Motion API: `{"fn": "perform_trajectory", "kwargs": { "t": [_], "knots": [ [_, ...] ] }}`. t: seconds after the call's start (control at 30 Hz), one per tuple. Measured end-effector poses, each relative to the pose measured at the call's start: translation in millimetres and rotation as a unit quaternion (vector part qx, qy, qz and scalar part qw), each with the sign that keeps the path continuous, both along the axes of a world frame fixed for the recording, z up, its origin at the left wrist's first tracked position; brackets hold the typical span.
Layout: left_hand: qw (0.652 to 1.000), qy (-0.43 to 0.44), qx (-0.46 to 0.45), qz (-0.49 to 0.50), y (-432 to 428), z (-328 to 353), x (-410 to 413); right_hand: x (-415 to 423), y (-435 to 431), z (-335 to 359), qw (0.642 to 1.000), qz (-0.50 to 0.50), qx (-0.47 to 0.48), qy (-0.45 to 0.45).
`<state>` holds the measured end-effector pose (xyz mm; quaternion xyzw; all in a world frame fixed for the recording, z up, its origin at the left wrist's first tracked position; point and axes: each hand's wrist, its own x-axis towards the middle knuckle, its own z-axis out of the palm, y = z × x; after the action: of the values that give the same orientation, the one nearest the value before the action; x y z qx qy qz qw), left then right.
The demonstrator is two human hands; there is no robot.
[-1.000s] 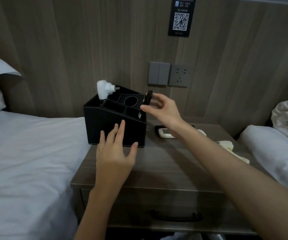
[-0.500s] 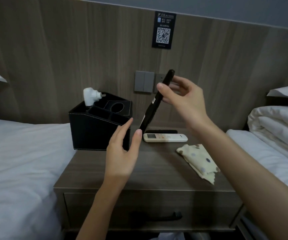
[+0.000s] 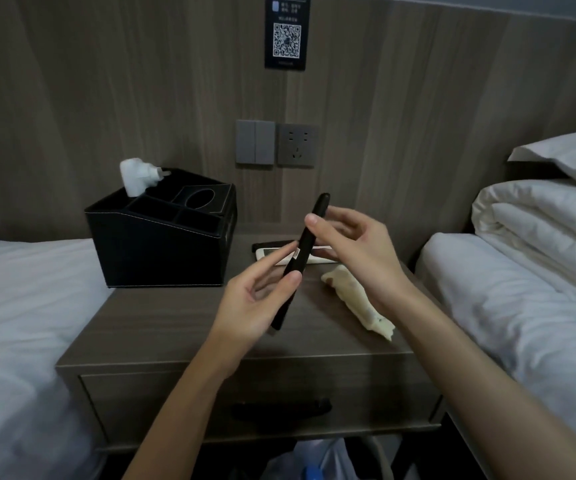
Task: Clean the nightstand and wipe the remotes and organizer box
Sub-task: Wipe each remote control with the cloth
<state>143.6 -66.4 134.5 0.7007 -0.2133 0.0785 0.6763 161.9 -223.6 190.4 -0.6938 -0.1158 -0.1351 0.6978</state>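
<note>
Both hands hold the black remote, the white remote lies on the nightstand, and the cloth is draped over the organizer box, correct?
Not quite. The head view shows the cloth lying on the nightstand, apart from the organizer box. The rest holds: left hand and right hand both hold the black remote, and the white remote lies on the nightstand.
</note>
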Motion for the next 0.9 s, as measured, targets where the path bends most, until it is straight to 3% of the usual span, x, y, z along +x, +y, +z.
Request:
{"fn": "perform_trajectory", "kwargs": {
  "t": [0.1,0.17,0.27,0.43,0.57,0.67,0.8,0.9],
  "knots": [
    [1.000,0.025,-0.014,-0.005,-0.6,-3.8,1.0,11.5,-11.6,-13.4,1.000,-0.008,-0.011,-0.013],
    [0.998,0.048,-0.045,-0.004,0.3,-4.9,2.2,21.0,-26.5,-22.0,0.990,-0.086,-0.103,-0.051],
    [0.990,0.104,-0.091,-0.011,2.9,-5.1,6.4,35.5,-47.7,-38.1,0.946,-0.152,-0.280,-0.054],
    [0.980,0.160,-0.116,-0.026,4.5,-7.4,10.8,49.1,-56.1,-60.2,0.859,-0.104,-0.499,0.050],
    [0.975,0.175,-0.135,-0.016,2.1,-7.8,12.4,47.1,-52.6,-65.9,0.832,-0.084,-0.547,0.041],
    [0.974,0.178,-0.140,-0.014,-1.0,-8.1,11.0,40.1,-53.2,-66.5,0.855,-0.092,-0.509,0.047],
    [0.970,0.190,-0.154,-0.003,-5.1,-11.7,9.5,28.4,-62.6,-64.6,0.805,-0.113,-0.570,0.117],
    [0.969,0.194,-0.154,0.003,-8.3,-13.5,8.9,26.2,-71.2,-64.6,0.808,-0.078,-0.570,0.129]
  ]
}}
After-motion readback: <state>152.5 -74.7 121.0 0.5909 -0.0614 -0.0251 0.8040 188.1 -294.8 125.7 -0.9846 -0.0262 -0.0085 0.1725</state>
